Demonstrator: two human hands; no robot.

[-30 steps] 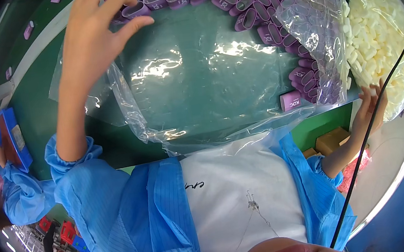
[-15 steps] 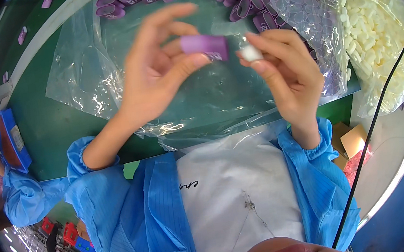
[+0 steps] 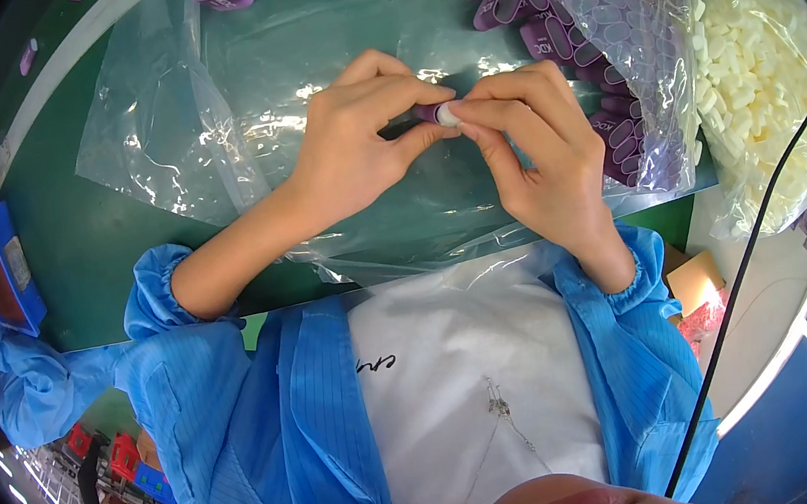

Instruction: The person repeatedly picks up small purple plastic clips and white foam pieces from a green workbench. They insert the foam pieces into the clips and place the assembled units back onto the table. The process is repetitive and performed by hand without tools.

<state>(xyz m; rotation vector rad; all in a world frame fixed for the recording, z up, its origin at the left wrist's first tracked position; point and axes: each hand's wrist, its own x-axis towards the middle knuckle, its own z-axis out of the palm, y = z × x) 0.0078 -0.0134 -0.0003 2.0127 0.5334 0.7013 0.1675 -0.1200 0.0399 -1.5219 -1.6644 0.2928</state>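
Note:
Between the fingers of my left hand (image 3: 354,137) is a purple oval tube (image 3: 428,112), mostly covered by those fingers. A small white plug (image 3: 447,115) is pinched in my right hand (image 3: 541,139), right against the tube's right-hand end. How far the plug sits inside the tube I cannot tell. Both hands are closed and meet over the clear plastic sheet (image 3: 320,232) on the green table. Several like purple tubes (image 3: 553,37) stand in rows past my hands and to the right.
A clear bag of white plugs (image 3: 753,58) lies at the right, with a black cable (image 3: 770,197) crossing in front. Clear film (image 3: 654,120) covers some tubes. A blue bin (image 3: 8,270) stands at the left, near another person's blue sleeve (image 3: 48,391).
My hands have come together, bringing the white plug up to the tube's end. My left hand has lowered and turned, its fingers now closed round the tube.

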